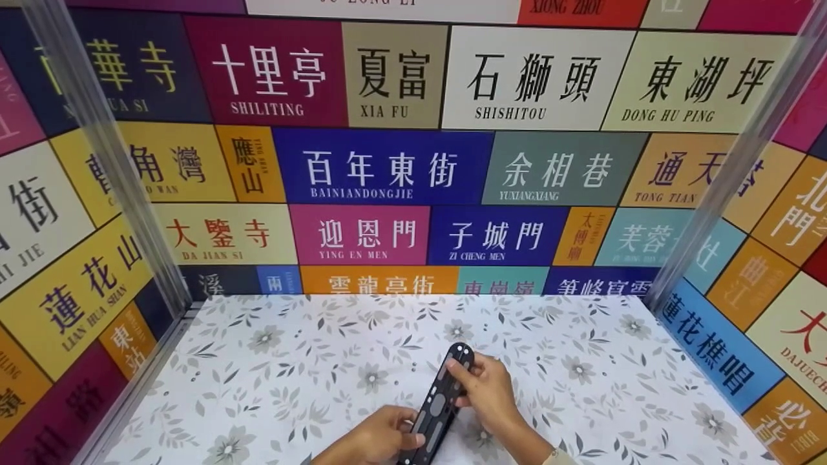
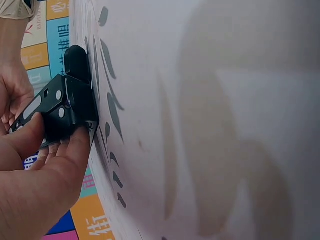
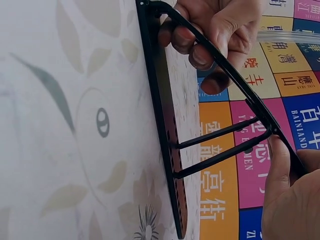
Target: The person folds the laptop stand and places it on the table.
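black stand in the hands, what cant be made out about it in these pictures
Head view: the near end of the black stand is cut off by the bottom edge.
Head view: its struts are hidden beneath the stand itself.
Left wrist view: the left hand covers part of it.
Right wrist view: the end of its raised part is hidden behind the right hand.

A back wall (image 1: 387, 165) of coloured rectangles, divided by thin dark lines and printed with Chinese characters above romanised names, rises behind a white tabletop (image 1: 549, 400) in a grey floral print. The left side wall (image 1: 84, 284) and right side wall (image 1: 730, 342) carry the same patchwork in yellow, orange, magenta and blue. Pale translucent strips (image 1: 113, 142) run down both corners, catching soft, fairly even light.
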`<state>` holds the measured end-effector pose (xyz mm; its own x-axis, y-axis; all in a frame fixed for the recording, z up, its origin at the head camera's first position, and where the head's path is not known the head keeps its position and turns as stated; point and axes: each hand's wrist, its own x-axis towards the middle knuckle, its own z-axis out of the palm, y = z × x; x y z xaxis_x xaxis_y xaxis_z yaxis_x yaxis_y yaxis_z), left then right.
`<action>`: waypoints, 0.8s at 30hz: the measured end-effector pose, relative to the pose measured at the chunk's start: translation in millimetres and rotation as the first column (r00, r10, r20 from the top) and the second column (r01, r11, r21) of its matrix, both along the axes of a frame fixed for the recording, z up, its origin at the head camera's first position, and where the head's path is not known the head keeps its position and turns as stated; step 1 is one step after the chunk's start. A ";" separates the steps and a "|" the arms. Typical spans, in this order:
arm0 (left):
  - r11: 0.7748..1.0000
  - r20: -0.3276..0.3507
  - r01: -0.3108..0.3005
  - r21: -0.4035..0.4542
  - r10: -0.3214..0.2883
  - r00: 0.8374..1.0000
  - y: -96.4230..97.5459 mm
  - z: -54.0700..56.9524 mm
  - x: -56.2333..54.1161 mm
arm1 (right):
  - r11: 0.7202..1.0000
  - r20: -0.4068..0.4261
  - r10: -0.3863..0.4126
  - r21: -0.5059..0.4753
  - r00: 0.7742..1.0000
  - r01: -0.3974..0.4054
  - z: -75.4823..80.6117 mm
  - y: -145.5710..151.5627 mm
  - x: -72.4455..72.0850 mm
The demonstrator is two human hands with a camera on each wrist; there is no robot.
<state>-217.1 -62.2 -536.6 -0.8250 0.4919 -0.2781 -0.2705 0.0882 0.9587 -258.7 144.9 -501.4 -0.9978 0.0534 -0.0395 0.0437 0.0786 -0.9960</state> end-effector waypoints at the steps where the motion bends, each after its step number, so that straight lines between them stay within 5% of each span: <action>1: 1.000 -0.004 0.002 -0.002 -0.002 1.000 -0.5 -0.3 -0.6 | 1.000 0.001 -0.002 0.000 1.000 0.002 0.1 0.1 0.6; 8: 0.996 -0.064 0.002 -0.085 -0.008 0.998 -3.0 -0.4 -3.8 | 0.999 0.015 -0.037 0.009 0.999 0.037 0.4 1.3 4.7; 24: 0.999 -0.026 0.003 -0.035 -0.004 1.000 -7.8 -0.5 -5.9 | 0.998 0.028 -0.058 0.004 0.998 0.058 -1.8 2.2 10.9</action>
